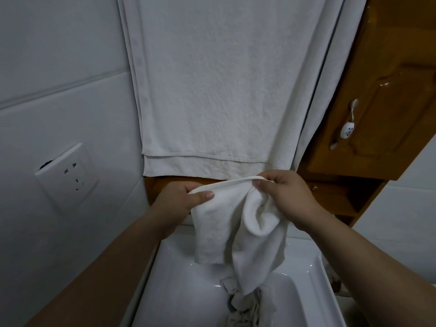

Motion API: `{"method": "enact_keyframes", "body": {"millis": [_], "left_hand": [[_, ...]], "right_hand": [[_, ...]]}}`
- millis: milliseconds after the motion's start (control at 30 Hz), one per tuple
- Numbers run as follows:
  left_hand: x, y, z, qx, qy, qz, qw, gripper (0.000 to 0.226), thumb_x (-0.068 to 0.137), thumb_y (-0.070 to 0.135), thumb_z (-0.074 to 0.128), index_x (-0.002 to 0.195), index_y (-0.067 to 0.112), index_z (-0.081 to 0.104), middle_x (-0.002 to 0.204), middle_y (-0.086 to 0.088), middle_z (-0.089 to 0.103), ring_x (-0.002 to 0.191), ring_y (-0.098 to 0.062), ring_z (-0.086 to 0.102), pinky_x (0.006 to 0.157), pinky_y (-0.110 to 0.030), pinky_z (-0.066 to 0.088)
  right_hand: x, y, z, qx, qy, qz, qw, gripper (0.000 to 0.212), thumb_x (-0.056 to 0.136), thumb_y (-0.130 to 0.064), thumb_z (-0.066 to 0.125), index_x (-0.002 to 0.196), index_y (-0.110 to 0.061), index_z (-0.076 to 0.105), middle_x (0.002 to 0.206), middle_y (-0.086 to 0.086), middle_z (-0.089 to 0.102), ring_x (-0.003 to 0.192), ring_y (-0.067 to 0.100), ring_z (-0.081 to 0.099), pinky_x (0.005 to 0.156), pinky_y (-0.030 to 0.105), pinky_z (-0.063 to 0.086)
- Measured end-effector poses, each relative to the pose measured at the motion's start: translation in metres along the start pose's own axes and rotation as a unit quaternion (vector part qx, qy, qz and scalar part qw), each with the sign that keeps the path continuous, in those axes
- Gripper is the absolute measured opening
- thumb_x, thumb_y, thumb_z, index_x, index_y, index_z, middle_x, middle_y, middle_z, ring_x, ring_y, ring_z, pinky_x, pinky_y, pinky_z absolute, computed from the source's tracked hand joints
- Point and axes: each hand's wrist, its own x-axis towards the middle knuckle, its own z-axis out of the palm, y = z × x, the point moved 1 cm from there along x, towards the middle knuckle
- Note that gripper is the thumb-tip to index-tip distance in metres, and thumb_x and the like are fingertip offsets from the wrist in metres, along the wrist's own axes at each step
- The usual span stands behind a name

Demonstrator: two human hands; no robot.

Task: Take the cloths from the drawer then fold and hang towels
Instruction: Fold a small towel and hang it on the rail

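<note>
A glossy white ceramic sink (184, 279) carries a crumpled heap of greyish-white cloths (243, 310) in its basin, toward the near edge.

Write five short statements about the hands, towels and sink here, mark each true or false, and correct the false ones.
1. The left hand and the right hand both pinch the top hem of the small white towel. True.
2. The large white towel lies crumpled in the sink. False: it hangs flat against the wall, behind the hands.
3. A crumpled grey cloth lies in the sink. True.
4. The wall socket sits to the right of the large white towel. False: it is on the tiled wall to its left.
5. The small white towel is neatly folded. False: it hangs loose and bunched from the fingers.
</note>
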Motion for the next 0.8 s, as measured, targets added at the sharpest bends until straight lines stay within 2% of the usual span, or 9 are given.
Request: {"method": "enact_keyframes", "body": {"millis": [100,267,400,500,633,733,800], "left_hand": [[0.003,-0.001,-0.001,0.007,-0.007,0.0,1.0,0.014,0.083,0.018,0.077,0.096,0.014,0.078,0.096,-0.001,0.077,0.093,-0.022,0.072,0.083,-0.038,0.059],[0.007,0.0,-0.001,0.001,-0.005,0.02,1.0,0.02,0.08,0.004,0.077,0.099,0.013,0.077,0.097,-0.002,0.077,0.093,-0.02,0.072,0.078,-0.031,0.058],[0.008,0.004,0.002,-0.025,-0.002,0.03,0.999,0.019,0.085,0.008,0.073,0.104,0.011,0.076,0.099,-0.004,0.077,0.094,-0.022,0.073,0.081,-0.035,0.059],[0.006,0.009,0.005,-0.058,0.0,0.036,0.998,0.018,0.088,0.009,0.071,0.105,0.008,0.075,0.098,-0.006,0.077,0.093,-0.022,0.073,0.077,-0.03,0.059],[-0.001,0.013,0.013,-0.064,-0.024,0.063,0.996,0.027,0.081,0.005,0.076,0.106,0.014,0.075,0.103,-0.002,0.077,0.099,-0.02,0.072,0.081,-0.03,0.058],[-0.008,0.019,0.018,-0.075,-0.064,0.098,0.99,0.033,0.074,-0.002,0.079,0.102,0.016,0.076,0.104,-0.003,0.076,0.1,-0.02,0.072,0.082,-0.03,0.057],[-0.012,0.022,0.023,-0.063,-0.1,0.111,0.987,0.037,0.073,-0.006,0.079,0.101,0.018,0.076,0.104,-0.003,0.076,0.101,-0.02,0.071,0.083,-0.032,0.057]], "right_hand": [[0.002,0.0,-0.002,0.016,-0.002,0.012,1.0,0.022,0.094,-0.022,0.064,0.077,-0.023,0.079,0.077,-0.002,0.076,0.08,0.022,0.072,0.083,0.046,0.057],[0.003,0.0,-0.006,0.042,0.002,0.02,0.999,0.023,0.095,-0.019,0.063,0.078,-0.015,0.078,0.078,0.011,0.074,0.082,0.035,0.071,0.082,0.05,0.056],[0.006,0.004,-0.007,0.055,0.001,0.032,0.998,0.023,0.096,-0.02,0.062,0.082,-0.015,0.079,0.08,0.007,0.076,0.083,0.03,0.072,0.084,0.047,0.057],[0.009,0.011,-0.009,0.072,0.002,0.044,0.996,0.022,0.097,-0.02,0.062,0.085,-0.013,0.079,0.083,0.009,0.077,0.084,0.032,0.072,0.085,0.047,0.057],[0.01,0.018,-0.011,0.151,0.005,0.071,0.986,0.021,0.096,-0.016,0.062,0.087,-0.003,0.076,0.087,0.019,0.075,0.083,0.038,0.071,0.083,0.047,0.056],[0.01,0.021,-0.01,0.224,0.003,0.098,0.97,0.021,0.096,-0.013,0.06,0.095,0.006,0.069,0.087,0.022,0.071,0.081,0.035,0.068,0.077,0.041,0.055],[0.01,0.02,-0.008,0.268,0.01,0.118,0.956,0.02,0.096,-0.012,0.059,0.099,0.005,0.069,0.089,0.022,0.072,0.082,0.034,0.07,0.074,0.038,0.058]]}}
